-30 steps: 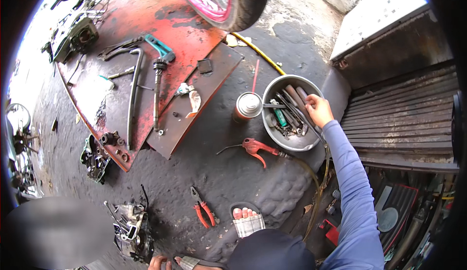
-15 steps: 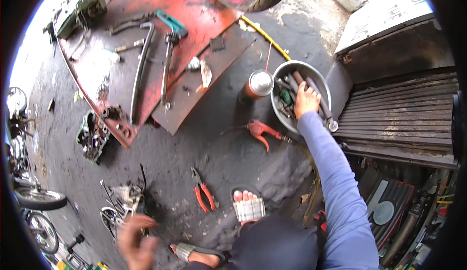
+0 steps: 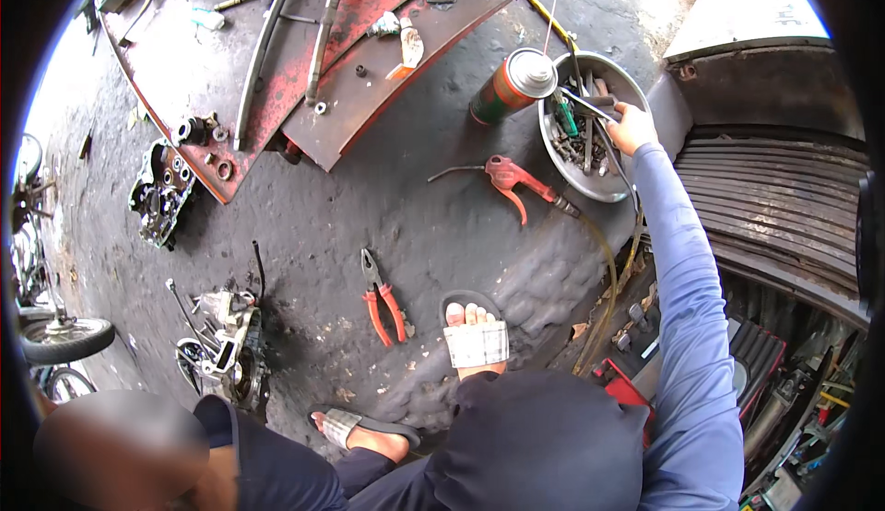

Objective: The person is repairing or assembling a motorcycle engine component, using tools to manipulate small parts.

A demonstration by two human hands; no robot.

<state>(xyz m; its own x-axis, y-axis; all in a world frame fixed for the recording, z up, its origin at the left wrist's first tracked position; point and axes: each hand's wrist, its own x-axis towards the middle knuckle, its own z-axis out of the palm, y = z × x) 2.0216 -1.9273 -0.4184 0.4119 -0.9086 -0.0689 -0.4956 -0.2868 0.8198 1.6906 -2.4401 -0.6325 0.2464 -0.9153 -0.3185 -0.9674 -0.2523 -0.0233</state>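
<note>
My right hand (image 3: 632, 129) reaches over the right rim of a round metal basin (image 3: 590, 190). Its fingers are closed on a slim grey metal rod (image 3: 583, 104) slanting across the basin; its full shape is partly hidden. Inside lie a green-handled tool (image 3: 565, 118) and several loose metal pieces. A spray can (image 3: 513, 86) with a thin straw stands against the basin's left side. In front of the basin is a red air blow gun (image 3: 510, 176) on a hose. At the lower left a blurred patch covers what is there; my left hand cannot be made out.
A red metal sheet (image 3: 207, 59) on the ground carries shafts and small parts. Red-handled pliers (image 3: 381, 297) lie near my sandalled feet. Engine parts (image 3: 224, 345) and a gear-case half (image 3: 162, 193) stand on the left. A ribbed metal rack (image 3: 765, 188) and toolboxes line the right.
My view has tilted, so the scene sits higher. My right hand has moved to the basin's right rim and now has a slim rod. The blurred hand at the lower left no longer shows plainly.
</note>
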